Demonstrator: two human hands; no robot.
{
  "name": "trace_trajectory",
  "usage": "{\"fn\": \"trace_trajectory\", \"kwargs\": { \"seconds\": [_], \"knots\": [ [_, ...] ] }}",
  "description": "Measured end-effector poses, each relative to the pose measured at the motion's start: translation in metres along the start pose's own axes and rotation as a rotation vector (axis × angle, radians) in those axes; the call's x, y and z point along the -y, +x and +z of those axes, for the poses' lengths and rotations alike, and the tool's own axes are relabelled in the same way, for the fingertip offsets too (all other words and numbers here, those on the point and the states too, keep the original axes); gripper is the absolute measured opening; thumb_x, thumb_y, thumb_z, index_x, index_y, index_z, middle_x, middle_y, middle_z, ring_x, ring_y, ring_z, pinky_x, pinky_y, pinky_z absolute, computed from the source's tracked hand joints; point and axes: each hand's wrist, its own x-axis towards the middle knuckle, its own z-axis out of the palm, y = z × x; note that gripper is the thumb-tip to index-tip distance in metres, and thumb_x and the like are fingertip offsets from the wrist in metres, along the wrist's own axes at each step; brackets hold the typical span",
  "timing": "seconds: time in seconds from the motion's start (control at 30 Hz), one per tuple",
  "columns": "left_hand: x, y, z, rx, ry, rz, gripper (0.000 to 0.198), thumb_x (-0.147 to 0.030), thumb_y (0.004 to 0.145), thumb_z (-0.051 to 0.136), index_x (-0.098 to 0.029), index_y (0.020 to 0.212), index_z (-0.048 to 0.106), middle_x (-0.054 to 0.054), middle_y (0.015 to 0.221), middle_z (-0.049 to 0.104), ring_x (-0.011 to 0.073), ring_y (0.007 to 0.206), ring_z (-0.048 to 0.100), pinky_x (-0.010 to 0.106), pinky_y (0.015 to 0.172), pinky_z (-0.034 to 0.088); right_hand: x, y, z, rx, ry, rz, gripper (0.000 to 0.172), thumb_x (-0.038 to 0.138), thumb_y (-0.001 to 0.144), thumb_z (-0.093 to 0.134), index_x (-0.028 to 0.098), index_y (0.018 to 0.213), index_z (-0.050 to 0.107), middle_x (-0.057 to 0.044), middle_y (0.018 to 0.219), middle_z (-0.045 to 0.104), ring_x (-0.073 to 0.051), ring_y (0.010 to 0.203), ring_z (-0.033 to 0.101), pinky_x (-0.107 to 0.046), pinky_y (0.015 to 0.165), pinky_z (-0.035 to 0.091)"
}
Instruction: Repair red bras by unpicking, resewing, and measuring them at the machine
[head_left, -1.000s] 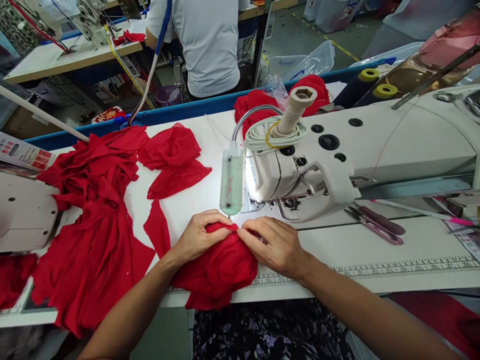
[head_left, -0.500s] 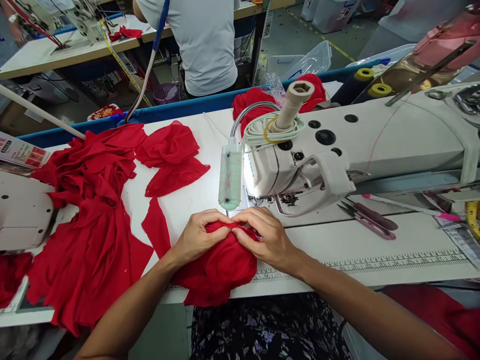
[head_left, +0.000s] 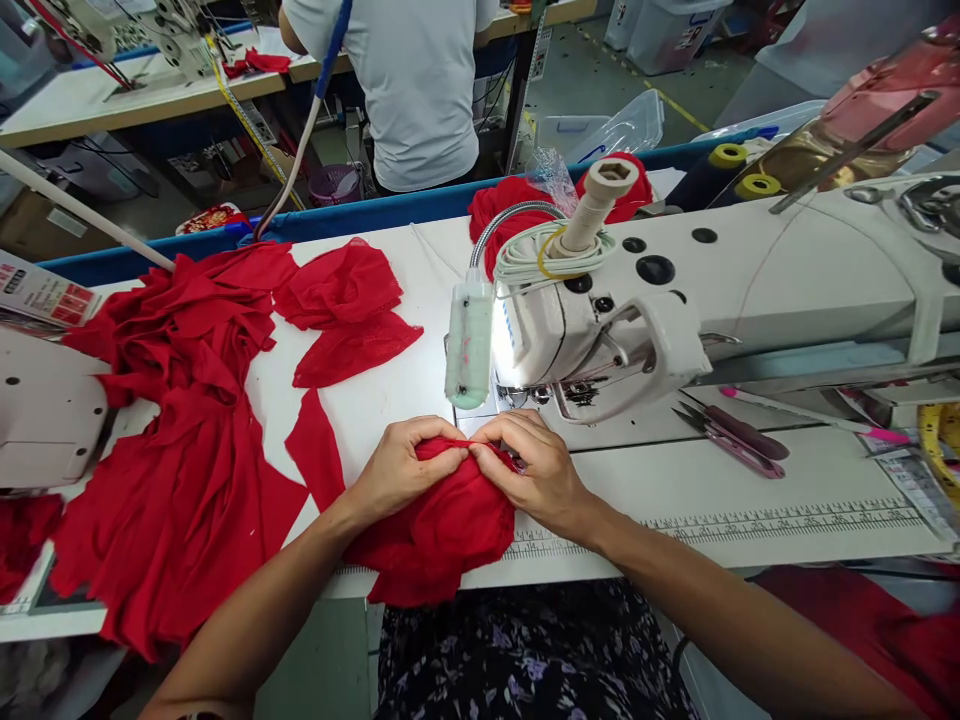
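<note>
A bunched piece of red fabric [head_left: 450, 535] lies at the table's front edge, its lower end hanging a little over it. Both hands pinch its upper edge, thumbs almost touching. My left hand [head_left: 405, 465] grips the edge from the left, closed between thumb and fingers. From the right, my right hand [head_left: 536, 470] is closed on the same edge, with a bit of lace-like trim showing beside its fingers. Just beyond the hands stands the white sewing machine [head_left: 536, 335], with a small lamp [head_left: 469, 345] lit by its needle area. The needle itself is hidden.
A large heap of red fabric [head_left: 195, 440] covers the left side, with smaller red pieces [head_left: 345, 300] beside it. Thread snips [head_left: 739, 440] and a pink pen [head_left: 817, 410] lie right of the machine. A ruler scale [head_left: 787, 525] runs along the front. Beyond sits another person [head_left: 420, 90].
The hands stay pinched on the fabric edge with only a slight shift of the fingers. The whole view has moved slightly.
</note>
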Motion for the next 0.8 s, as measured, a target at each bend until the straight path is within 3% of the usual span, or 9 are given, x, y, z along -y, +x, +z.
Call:
{"fn": "trace_trajectory", "kwargs": {
  "seconds": [0.27,0.4,0.8],
  "knots": [
    [-0.0028,-0.0016,-0.0023,-0.054,0.078,0.041,0.021,-0.018,0.080,0.069,-0.021,0.101,0.069,0.001,0.103,0.068,0.0167,0.099,0.063,0.027,0.091,0.046,0.0032,0.0025,-0.0019,-0.022,-0.013,0.020,0.013,0.013,0.090,0.055,0.022,0.082,0.057,0.001,0.076,0.067,-0.015,0.073,0.060,-0.030,0.074,0.044],
    [-0.0023,-0.0010,-0.0029,-0.032,0.040,0.073,0.007,-0.023,0.087,0.065,-0.020,0.092,0.070,0.001,0.094,0.068,0.0156,0.092,0.063,0.027,0.089,0.046,0.0039,0.0028,-0.0028,-0.011,-0.030,0.035,0.013,0.014,0.091,0.054,0.023,0.081,0.057,0.000,0.075,0.067,-0.016,0.073,0.060,-0.031,0.073,0.045],
    [0.0001,0.0016,-0.0045,-0.001,0.027,0.077,0.016,-0.028,0.092,0.057,-0.019,0.086,0.069,0.002,0.088,0.064,0.0164,0.087,0.059,0.028,0.085,0.044,0.0030,0.0014,-0.0006,0.022,0.082,0.199,0.010,0.019,0.089,0.057,0.021,0.080,0.062,0.001,0.075,0.068,-0.015,0.072,0.061,-0.030,0.070,0.045]
  ]
}}
